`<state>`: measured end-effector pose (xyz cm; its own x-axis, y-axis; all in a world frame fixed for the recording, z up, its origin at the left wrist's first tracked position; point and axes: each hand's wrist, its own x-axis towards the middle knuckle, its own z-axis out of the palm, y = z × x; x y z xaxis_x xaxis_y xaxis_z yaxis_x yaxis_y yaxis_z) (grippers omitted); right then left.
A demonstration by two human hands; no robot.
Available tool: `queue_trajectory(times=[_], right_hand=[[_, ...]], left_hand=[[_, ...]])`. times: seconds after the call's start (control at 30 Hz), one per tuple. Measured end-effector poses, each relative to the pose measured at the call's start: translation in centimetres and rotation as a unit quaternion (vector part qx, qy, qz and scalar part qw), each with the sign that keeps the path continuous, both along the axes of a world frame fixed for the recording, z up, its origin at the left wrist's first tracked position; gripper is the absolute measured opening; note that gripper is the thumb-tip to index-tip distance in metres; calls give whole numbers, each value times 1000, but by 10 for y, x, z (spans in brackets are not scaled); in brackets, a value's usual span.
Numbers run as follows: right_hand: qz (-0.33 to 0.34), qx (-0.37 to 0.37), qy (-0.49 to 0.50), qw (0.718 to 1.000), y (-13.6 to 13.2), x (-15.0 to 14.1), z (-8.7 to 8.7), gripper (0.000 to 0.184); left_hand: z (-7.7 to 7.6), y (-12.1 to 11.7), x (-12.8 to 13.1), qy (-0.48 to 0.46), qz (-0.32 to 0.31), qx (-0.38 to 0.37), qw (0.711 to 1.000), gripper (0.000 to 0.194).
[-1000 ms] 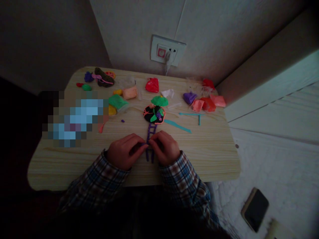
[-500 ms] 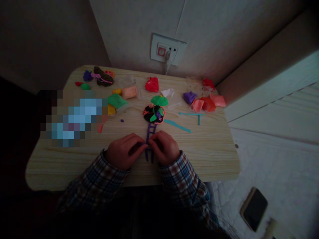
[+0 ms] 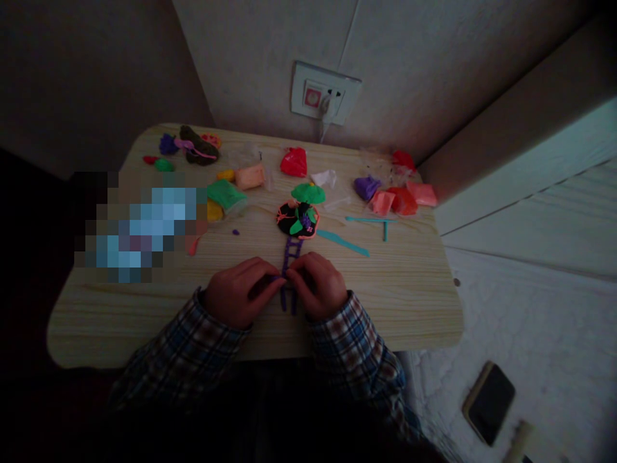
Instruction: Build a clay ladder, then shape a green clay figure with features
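Note:
A purple clay ladder [image 3: 294,247] lies on the table, its top end meeting a black clay disc [image 3: 288,222] decorated with green, pink and purple pieces. Over the ladder's middle, my left hand [image 3: 238,290] pinches a small bit of purple clay between thumb and finger. My right hand [image 3: 319,285] is closed in a pinch at the ladder's right side, its fingertips almost meeting the left ones. What the right fingertips grip, if anything, is hidden. Two purple ladder ends show below the hands. A green clay cap [image 3: 308,193] stands at the disc's far edge.
Right of the disc lie a teal clay knife [image 3: 343,242] and a thin teal tool [image 3: 370,220]. Bagged clay in green [image 3: 225,195], red [image 3: 294,162] and purple [image 3: 367,188] sits along the back. A blurred patch covers the left. A phone [image 3: 488,403] rests on the white bedding.
Both hands stay nearly still over the ladder. The whole view has shifted very slightly.

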<state>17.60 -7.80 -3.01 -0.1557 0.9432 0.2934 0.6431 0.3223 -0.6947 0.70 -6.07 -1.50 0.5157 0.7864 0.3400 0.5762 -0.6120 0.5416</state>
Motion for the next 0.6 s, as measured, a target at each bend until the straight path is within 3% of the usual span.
queue_trajectory(times=[0.6], right_hand=[[2,-6,1,1000,1,0,0,17]], left_hand=[[0,-1,-1,5,-4,11,1000,17]])
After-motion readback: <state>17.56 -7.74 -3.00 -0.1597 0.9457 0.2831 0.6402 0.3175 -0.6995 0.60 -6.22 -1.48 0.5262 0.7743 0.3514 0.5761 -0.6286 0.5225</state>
